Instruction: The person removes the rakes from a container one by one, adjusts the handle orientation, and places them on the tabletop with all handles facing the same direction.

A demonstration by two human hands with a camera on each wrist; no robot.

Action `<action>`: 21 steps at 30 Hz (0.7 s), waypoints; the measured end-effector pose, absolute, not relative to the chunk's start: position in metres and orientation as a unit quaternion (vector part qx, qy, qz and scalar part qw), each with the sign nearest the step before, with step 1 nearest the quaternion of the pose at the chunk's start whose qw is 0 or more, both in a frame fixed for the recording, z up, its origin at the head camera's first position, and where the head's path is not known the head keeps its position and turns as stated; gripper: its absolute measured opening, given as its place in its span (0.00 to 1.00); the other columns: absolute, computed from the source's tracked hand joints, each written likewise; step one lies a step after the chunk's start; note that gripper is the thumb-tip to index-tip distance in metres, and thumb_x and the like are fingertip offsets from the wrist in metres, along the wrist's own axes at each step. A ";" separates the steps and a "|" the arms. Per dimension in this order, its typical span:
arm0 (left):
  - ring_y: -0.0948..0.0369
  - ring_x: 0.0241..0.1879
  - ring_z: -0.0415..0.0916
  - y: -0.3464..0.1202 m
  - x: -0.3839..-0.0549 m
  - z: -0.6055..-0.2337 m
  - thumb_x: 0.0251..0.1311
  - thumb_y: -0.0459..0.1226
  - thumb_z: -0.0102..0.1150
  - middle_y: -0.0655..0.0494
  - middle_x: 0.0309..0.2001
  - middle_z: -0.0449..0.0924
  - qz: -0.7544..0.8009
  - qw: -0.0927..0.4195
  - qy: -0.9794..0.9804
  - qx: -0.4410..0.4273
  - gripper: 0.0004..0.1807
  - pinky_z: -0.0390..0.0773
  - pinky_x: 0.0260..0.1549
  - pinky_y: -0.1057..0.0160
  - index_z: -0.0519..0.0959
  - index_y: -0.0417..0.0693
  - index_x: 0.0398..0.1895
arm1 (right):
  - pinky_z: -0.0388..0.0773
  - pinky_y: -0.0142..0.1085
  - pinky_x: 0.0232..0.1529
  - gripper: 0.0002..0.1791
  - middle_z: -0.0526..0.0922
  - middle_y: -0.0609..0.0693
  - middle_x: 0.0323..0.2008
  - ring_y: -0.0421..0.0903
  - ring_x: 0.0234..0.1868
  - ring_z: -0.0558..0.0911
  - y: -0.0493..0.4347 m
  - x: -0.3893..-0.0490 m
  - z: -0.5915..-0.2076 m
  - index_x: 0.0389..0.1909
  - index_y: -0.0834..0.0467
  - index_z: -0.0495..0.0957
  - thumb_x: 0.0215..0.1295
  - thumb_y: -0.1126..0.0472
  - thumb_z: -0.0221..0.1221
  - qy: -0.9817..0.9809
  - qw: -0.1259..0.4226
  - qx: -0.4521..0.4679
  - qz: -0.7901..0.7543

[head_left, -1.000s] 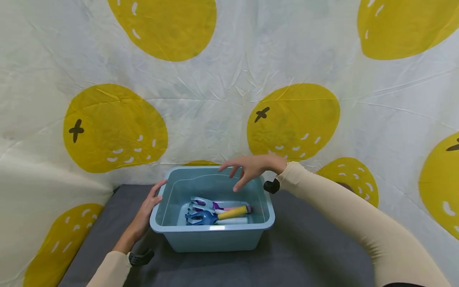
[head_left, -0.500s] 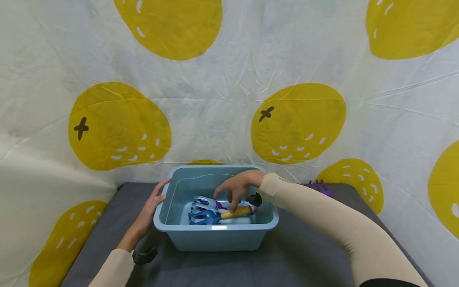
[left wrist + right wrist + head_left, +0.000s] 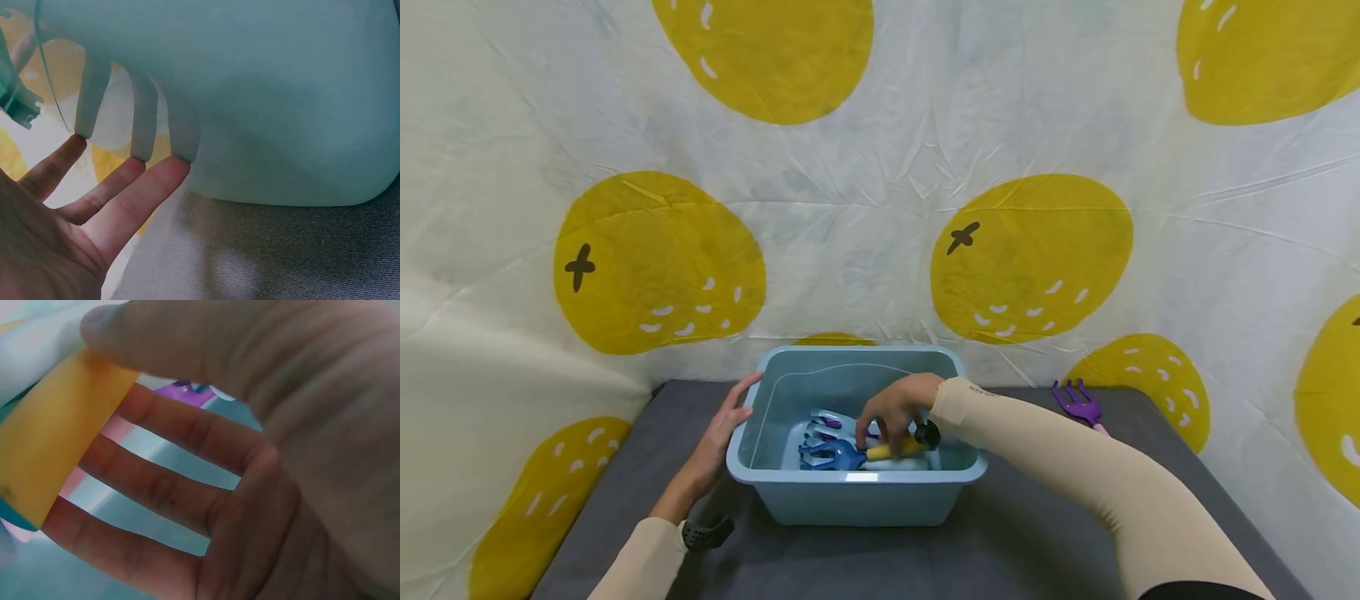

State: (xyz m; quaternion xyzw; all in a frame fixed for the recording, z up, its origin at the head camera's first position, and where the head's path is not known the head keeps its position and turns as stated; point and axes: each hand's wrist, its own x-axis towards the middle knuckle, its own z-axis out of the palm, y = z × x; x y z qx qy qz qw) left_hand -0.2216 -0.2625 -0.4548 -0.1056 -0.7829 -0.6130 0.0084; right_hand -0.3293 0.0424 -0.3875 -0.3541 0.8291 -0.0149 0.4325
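Observation:
A light-blue plastic bin [image 3: 857,502] holds several small hand forks. My right hand [image 3: 893,408] reaches down inside it. There it pinches the yellow handle [image 3: 69,428] of a blue garden hand fork [image 3: 835,455], thumb on one side and fingertips on the other. Light-blue and purple forks with white and pink handles lie beneath and behind, partly hidden by that hand. At the bin's left side, my left hand [image 3: 718,429] touches the outer wall near the rim. In the left wrist view its fingers [image 3: 125,209] are extended, fingertips against the wall.
On the dark grey table [image 3: 1022,533], to the right of the bin, lies a purple hand fork [image 3: 1081,408], its pink handle partly behind my right sleeve. A white cloth [image 3: 850,275] with yellow fruit prints hangs close behind the bin.
My right hand has come down from above the bin's right rim and taken hold of the yellow handle. The purple fork on the table has come into sight. My left hand stays at the bin.

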 end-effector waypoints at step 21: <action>0.38 0.70 0.56 -0.261 -0.222 -0.456 0.78 0.52 0.36 0.46 0.81 0.42 -0.614 0.010 -0.783 -0.101 0.31 0.61 0.63 0.28 0.52 0.63 0.81 | 0.85 0.39 0.33 0.24 0.82 0.47 0.41 0.44 0.42 0.80 0.039 -0.325 -0.378 0.55 0.36 0.81 0.65 0.66 0.68 0.831 0.376 -0.411 0.009</action>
